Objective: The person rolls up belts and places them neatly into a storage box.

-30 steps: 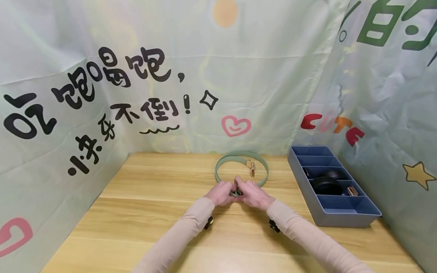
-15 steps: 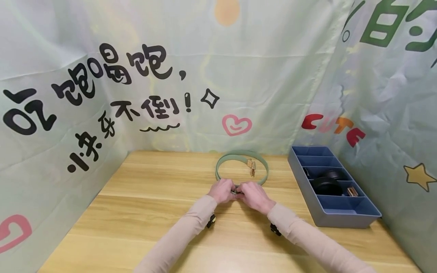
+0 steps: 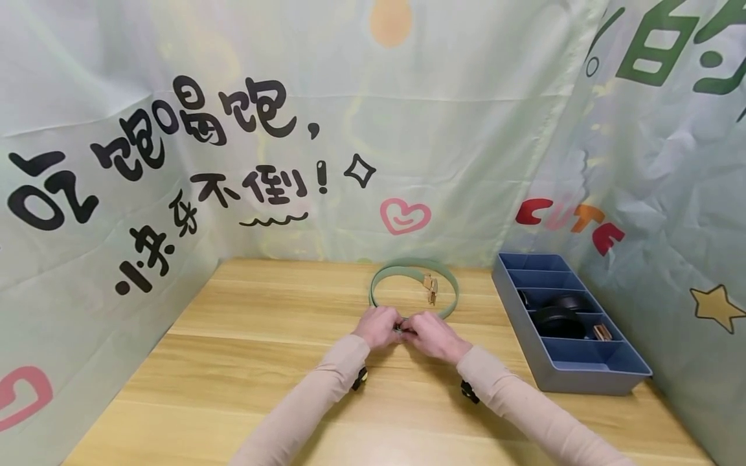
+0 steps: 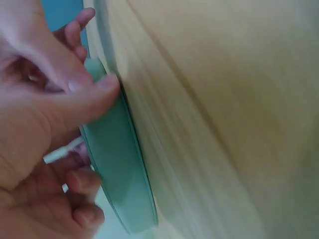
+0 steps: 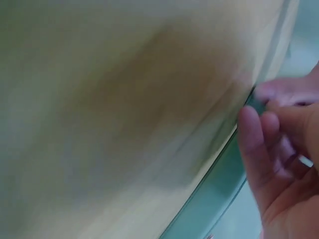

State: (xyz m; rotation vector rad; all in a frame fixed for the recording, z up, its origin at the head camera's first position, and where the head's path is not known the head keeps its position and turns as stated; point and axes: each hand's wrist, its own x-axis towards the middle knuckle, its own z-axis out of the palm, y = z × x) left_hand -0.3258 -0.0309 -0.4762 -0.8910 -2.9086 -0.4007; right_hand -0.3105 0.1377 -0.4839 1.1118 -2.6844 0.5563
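Note:
A green belt point(image 3: 373, 288) stands on edge in a loop at the back middle of the table, its gold buckle point(image 3: 432, 289) inside the ring. My left hand point(image 3: 379, 326) pinches the near side of the belt; in the left wrist view its thumb point(image 4: 99, 94) lies across the green strap point(image 4: 119, 169). Right beside it, my right hand point(image 3: 434, 333) grips the same stretch, with fingertips meeting those of the left. In the right wrist view the strap point(image 5: 214, 184) runs down from the right hand's fingers point(image 5: 251, 129). The bit of belt between the hands is mostly hidden.
At the right stands a blue-grey divided box point(image 3: 588, 382). Its middle compartments hold a black coiled item point(image 3: 558, 321) and a small gold-coloured buckle-like piece point(image 3: 602, 332). Printed cloth walls point(image 3: 454, 162) rise behind and beside the wooden table point(image 3: 262, 362).
The right hand's raised fingers have come down onto the belt, and the two hands have drawn closer over it. The loop and the box stay in place.

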